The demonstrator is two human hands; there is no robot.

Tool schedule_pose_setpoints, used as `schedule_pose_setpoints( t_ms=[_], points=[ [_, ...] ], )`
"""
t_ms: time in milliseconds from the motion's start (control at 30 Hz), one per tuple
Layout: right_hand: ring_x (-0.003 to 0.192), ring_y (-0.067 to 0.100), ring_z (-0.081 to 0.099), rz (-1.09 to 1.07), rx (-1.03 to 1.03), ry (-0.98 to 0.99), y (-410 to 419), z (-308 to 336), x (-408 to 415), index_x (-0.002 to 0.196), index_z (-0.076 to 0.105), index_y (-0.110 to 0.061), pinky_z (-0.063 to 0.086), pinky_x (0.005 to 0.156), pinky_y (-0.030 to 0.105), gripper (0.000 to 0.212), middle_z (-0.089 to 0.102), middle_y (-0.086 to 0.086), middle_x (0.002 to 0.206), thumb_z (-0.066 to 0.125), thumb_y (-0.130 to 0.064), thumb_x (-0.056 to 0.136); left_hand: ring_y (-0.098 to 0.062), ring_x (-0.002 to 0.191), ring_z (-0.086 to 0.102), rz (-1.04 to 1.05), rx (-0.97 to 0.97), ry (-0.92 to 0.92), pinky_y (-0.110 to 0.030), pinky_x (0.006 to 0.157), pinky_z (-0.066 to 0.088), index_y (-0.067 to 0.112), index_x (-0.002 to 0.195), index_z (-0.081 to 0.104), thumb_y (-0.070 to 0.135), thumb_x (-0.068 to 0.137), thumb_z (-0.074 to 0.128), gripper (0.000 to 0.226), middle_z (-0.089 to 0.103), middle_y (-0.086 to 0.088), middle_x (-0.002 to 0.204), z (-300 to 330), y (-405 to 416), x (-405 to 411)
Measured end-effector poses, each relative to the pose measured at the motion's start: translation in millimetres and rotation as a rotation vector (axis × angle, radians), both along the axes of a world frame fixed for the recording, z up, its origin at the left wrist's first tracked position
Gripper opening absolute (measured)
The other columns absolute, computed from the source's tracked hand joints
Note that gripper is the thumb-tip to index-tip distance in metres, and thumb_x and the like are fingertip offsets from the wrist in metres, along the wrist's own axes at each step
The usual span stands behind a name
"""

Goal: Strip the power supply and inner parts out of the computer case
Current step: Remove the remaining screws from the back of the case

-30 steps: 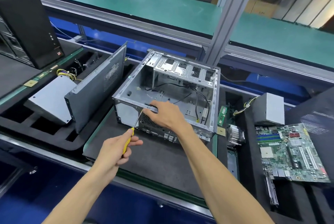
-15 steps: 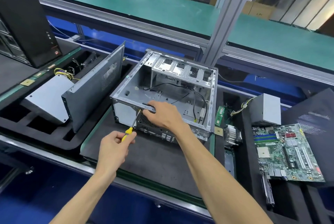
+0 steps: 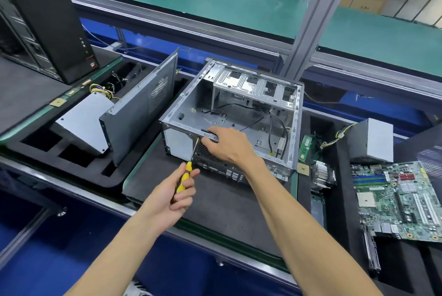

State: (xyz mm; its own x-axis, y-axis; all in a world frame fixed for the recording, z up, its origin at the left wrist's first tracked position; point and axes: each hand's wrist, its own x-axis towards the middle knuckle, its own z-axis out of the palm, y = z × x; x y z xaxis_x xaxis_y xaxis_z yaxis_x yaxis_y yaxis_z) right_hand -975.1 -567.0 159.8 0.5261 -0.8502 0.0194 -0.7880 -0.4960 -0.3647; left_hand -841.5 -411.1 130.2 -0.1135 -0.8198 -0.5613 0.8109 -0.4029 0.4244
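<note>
Yellow screwdriver (image 3: 185, 175) in left hand (image 3: 171, 197), at case (image 3: 229, 116)

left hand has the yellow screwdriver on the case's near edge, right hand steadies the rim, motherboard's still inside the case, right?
Not quite: the head view shows the motherboard lying outside the case, to its right. The rest holds: left hand grips the screwdriver, right hand holds the rim.

The case (image 3: 229, 114), a bare grey metal shell, lies on its side at frame centre, open side up. Inside are loose black cables (image 3: 275, 116) and a drive cage (image 3: 253, 85). A grey power supply (image 3: 372, 140) sits at right.
</note>
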Motion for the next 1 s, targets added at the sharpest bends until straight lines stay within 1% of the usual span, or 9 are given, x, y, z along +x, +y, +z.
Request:
schedule_pose_setpoints(
  t_ms=[133,300,367,533,600,700,767,867,1000],
  points=[
    [0.098,0.026,0.065,-0.002,0.009,-0.001,-1,-1,0,0.127,0.062,-0.029,0.044,0.082,0.037,0.043,0.075,0.001,0.104,0.042,-0.051,0.096,-0.009,0.041,0.024,0.069,0.011,-0.751,-0.022,0.035,0.020,0.011,0.094,0.054,0.040,0.092,0.071,0.034,0.040,0.007,0.056,-3,-3,-3],
    [0.100,0.028,0.066,0.014,-0.013,-0.008,-4,-5,-1,0.129,0.060,-0.028,0.044,0.082,0.037,0.044,0.074,0.002,0.104,0.044,-0.053,0.096,-0.010,0.057,0.054,0.108,-0.093,-1.728,-0.033,0.053,0.040,0.028,0.084,0.053,0.049,0.091,0.065,0.026,0.060,0.008,0.065,-5,8,8],
    [0.104,0.027,0.065,0.030,-0.035,0.004,-5,-7,-1,0.131,0.059,-0.028,0.047,0.087,0.039,0.047,0.074,0.002,0.111,0.046,-0.057,0.096,-0.014,0.056,0.055,0.090,-0.118,-1.930,-0.034,0.053,0.042,0.029,0.085,0.052,0.051,0.095,0.059,0.026,0.058,0.008,0.060,-6,9,11],
    [0.115,0.027,0.063,0.079,-0.036,0.021,-13,-11,-2,0.135,0.056,-0.028,0.047,0.092,0.041,0.049,0.070,0.002,0.124,0.046,-0.060,0.098,-0.007,0.040,0.041,0.090,-0.135,-1.501,-0.016,0.040,0.032,0.023,0.084,0.067,0.043,0.097,0.061,0.025,0.074,0.012,0.072,-7,2,13],
    [0.117,0.027,0.062,0.091,-0.025,0.031,-15,-13,-3,0.136,0.055,-0.028,0.047,0.093,0.041,0.051,0.069,0.002,0.127,0.046,-0.061,0.098,-0.007,0.038,0.030,0.088,-0.069,-1.071,-0.018,0.035,0.023,0.009,0.089,0.069,0.039,0.098,0.062,0.033,0.072,0.000,0.072,-5,-1,15],
    [0.116,0.027,0.062,0.093,-0.014,0.018,-17,-14,-4,0.136,0.054,-0.028,0.047,0.092,0.039,0.052,0.069,0.002,0.126,0.046,-0.062,0.098,-0.005,0.034,0.027,0.065,0.089,-0.070,-0.017,0.026,0.018,0.003,0.094,0.064,0.033,0.100,0.058,0.031,0.054,0.001,0.065,1,-2,17],
    [0.115,0.027,0.063,0.099,-0.020,0.018,-17,-14,-4,0.136,0.054,-0.027,0.047,0.091,0.040,0.053,0.069,0.002,0.126,0.046,-0.062,0.098,-0.005,0.033,0.028,0.049,0.100,0.170,-0.018,0.026,0.017,0.006,0.097,0.062,0.034,0.098,0.058,0.028,0.044,0.006,0.060,4,-1,15],
    [0.110,0.026,0.065,0.101,-0.032,0.021,-17,-14,-3,0.134,0.055,-0.027,0.048,0.086,0.039,0.051,0.072,0.002,0.116,0.046,-0.062,0.098,-0.006,0.037,0.023,0.000,0.044,-0.136,-0.018,0.027,0.016,0.008,0.093,0.057,0.040,0.096,0.062,0.033,0.037,0.004,0.061,8,-4,5],
    [0.111,0.027,0.064,0.099,-0.040,0.022,-15,-13,-3,0.134,0.055,-0.025,0.048,0.086,0.040,0.052,0.071,0.003,0.121,0.046,-0.062,0.098,-0.016,0.044,0.032,0.057,0.004,-1.038,-0.026,0.040,0.027,0.007,0.086,0.045,0.041,0.088,0.074,0.044,0.045,0.000,0.060,10,-3,-1]
  ],
)
